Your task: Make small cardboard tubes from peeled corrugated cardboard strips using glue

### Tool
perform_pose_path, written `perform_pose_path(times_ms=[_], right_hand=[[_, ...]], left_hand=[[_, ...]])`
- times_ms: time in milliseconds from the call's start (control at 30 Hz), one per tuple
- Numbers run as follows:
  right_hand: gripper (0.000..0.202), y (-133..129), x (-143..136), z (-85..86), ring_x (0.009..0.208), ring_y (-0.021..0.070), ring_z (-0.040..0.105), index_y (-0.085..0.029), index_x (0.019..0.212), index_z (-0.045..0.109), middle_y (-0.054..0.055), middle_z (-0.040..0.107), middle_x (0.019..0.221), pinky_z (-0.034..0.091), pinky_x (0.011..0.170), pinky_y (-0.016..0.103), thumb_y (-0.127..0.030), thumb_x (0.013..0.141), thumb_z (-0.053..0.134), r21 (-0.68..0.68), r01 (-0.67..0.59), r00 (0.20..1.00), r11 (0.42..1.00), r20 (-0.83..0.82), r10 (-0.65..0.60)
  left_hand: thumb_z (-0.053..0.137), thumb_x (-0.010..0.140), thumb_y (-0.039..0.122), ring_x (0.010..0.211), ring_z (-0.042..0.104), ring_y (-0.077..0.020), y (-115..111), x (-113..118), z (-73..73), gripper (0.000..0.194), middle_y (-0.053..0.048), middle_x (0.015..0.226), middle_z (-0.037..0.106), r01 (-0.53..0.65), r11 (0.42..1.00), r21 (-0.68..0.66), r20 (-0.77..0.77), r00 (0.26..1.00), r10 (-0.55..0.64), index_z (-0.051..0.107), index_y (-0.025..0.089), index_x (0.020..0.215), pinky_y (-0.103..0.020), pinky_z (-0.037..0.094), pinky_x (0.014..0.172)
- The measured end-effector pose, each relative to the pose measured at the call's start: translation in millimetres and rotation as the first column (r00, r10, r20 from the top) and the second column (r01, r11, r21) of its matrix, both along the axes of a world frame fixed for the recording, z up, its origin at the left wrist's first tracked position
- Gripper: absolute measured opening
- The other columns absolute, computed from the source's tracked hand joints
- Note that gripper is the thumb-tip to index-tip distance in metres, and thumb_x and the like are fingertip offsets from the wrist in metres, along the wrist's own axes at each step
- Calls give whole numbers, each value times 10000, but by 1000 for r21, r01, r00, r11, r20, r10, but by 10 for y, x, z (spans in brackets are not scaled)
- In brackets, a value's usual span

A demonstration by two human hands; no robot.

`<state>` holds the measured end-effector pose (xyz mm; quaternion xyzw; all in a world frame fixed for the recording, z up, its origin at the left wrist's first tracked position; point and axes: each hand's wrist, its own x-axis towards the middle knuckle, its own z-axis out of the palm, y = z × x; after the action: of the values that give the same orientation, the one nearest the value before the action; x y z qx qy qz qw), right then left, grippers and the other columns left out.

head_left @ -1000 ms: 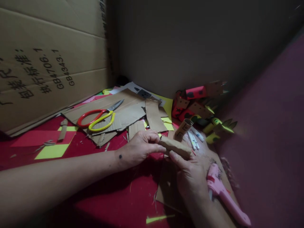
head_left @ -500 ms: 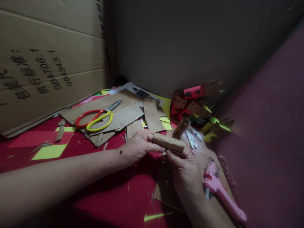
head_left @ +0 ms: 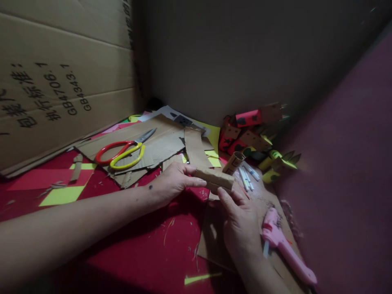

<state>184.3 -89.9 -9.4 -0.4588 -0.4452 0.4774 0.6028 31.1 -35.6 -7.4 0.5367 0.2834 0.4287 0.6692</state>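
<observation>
A folded strip of brown cardboard [head_left: 216,177] is held between my two hands above the red cloth [head_left: 147,245]. My left hand [head_left: 176,181] pinches its left end, thumb in front and fingers behind. At the right end, my right hand [head_left: 240,216] grips it with the thumb on the near side; some fingers are hidden behind. Just beyond the strip stands a cardboard tube [head_left: 234,162] with dark line markings. A flat cardboard piece [head_left: 211,237] lies under my right hand. Beside my right wrist rests a pink glue gun [head_left: 284,249] with a glue stick poking out.
Red-and-yellow-handled scissors [head_left: 127,153] lie on cardboard sheets [head_left: 165,132]. White markers [head_left: 246,178] sit right of the tube, near decorated cardboard figures [head_left: 249,128]. A large printed carton [head_left: 67,73] walls the left side. Yellow paper [head_left: 63,196] and scraps lie at left.
Both hands still hold the folded strip. My left hand and the strip have shifted slightly left, and the strip's near face has turned more into view.
</observation>
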Motion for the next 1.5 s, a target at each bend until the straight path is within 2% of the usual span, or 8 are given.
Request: perform_pose_path(times_ms=[533,633,733,833,1067,1233,1400,1500], right_hand=[[191,-3,-32,2,787,164,582,-199,898,712,22,668,863,469,694,280,-229,714,669,-34,-84,995,996,49,86],[222,24,3,5,806,159,593,-216,926,706,16,680,938,470,677,259,-210,706,681,-5,-79,997,997,-13,79],[256,45,37,5,766,137,595,-221,945,698,8,682,948,463,616,228,-197,690,699,-13,-13,997,1000,-70,12],[232,42,41,6,725,122,595,-214,927,700,1,683,889,455,585,212,-198,695,697,-45,-15,994,999,-104,11],[121,-6,-9,8,701,125,579,-194,816,726,6,677,810,447,609,224,-230,705,691,-85,-130,991,988,-37,127],[158,-46,-30,63,746,159,603,-203,854,732,27,701,853,466,641,258,-277,781,613,-58,-114,982,992,143,121],[234,-66,-79,62,957,197,601,-259,1011,693,11,690,1017,457,879,352,-224,804,588,74,-125,987,989,115,116],[262,-49,-68,30,935,195,614,-256,1055,673,16,687,1025,473,875,363,-229,806,594,73,-130,990,989,69,125]], left_hand=[[678,651,128,797,641,-210,-79,43,-3,300,-94,891,710,59,992,-109,-17,998,-61,683,101,949,-339,478,777],[701,645,150,749,620,-170,-75,27,41,203,-46,808,694,-65,996,-66,-42,997,62,663,116,841,-288,465,734],[737,627,183,523,494,-65,-57,-23,103,195,60,602,586,-261,965,-3,-96,961,259,608,162,773,-186,364,508],[744,636,226,434,392,-38,-52,-65,143,246,83,534,518,-261,965,27,-169,950,262,614,178,839,-181,254,419],[677,670,159,785,607,-176,-102,19,95,254,-67,879,689,92,996,7,-62,994,-91,685,131,922,-273,448,693],[626,711,145,825,613,-209,-121,56,37,285,-74,956,696,82,994,70,-12,997,-82,696,154,987,-290,459,705],[648,694,125,877,631,-227,-146,68,57,272,-87,947,713,36,995,96,10,999,-37,709,138,958,-307,468,787],[645,682,106,914,625,-232,-142,62,92,278,-95,957,709,62,992,108,13,998,-64,711,134,952,-319,459,820]])
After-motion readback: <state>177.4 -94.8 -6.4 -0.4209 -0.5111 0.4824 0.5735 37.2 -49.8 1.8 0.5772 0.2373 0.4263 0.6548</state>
